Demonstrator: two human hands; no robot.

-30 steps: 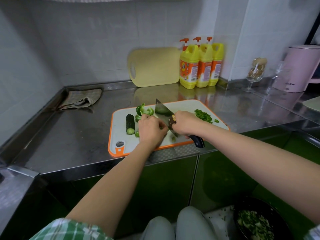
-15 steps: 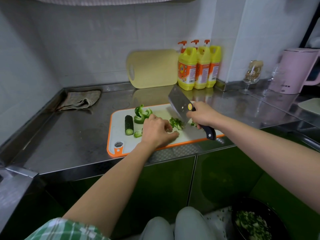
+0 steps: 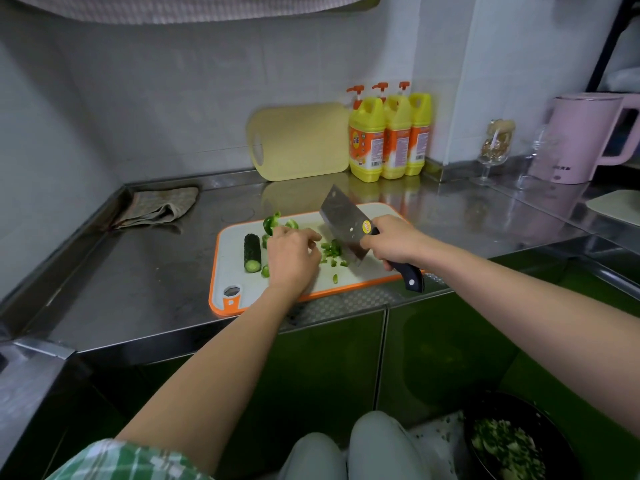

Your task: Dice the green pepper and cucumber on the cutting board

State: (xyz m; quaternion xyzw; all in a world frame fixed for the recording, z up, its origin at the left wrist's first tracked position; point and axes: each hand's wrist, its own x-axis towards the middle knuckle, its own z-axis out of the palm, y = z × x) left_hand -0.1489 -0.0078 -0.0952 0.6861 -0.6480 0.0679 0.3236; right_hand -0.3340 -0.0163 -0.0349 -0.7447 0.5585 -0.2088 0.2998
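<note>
On the steel counter (image 3: 138, 271) lies the cutting board (image 3: 225, 271). Near its left end lies a cucumber (image 3: 252, 252) stub, with green pepper (image 3: 272, 221) pieces just behind it. The left grip (image 3: 292, 254) is palm down beside them, fingers bent; whether it pinches anything cannot be told. Diced bits (image 3: 330, 251) lie between it and the cleaver (image 3: 341, 220), whose handle the right grip (image 3: 391, 240) clasps.

Counter (image 3: 145, 271) glossy steel; cutting board (image 3: 228, 258) matt plastic; cleaver (image 3: 341, 216) shiny metal; rag (image 3: 159, 206) rough cloth.
</note>
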